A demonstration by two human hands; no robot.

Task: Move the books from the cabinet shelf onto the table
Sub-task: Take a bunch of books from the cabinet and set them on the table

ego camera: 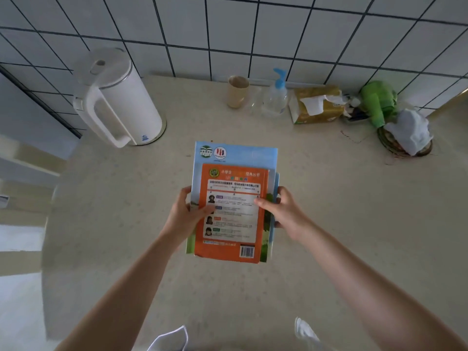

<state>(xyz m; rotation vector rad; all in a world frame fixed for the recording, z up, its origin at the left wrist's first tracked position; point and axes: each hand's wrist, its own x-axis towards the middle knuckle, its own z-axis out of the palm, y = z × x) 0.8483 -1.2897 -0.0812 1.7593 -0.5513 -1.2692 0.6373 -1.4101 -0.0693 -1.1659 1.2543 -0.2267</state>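
Nearest: left hand [186,214] and right hand [282,211], each gripping one long edge of a small stack of books [234,198], thumbs pressed on the top cover. Stack: orange book [231,216] uppermost, back cover up, lying on a larger blue book [236,155]; a third edge shows at the right. Stack sits over the middle of the beige worktop [329,198]; whether it already rests there cannot be told. Risk: the smaller orange book, loose on top, may slide off if the stack tilts on release. Beyond: white kettle [116,97] at left; cup [238,91], pump bottle [276,97], tissue pack [316,105] along the tiled wall [228,34], well apart from the books.
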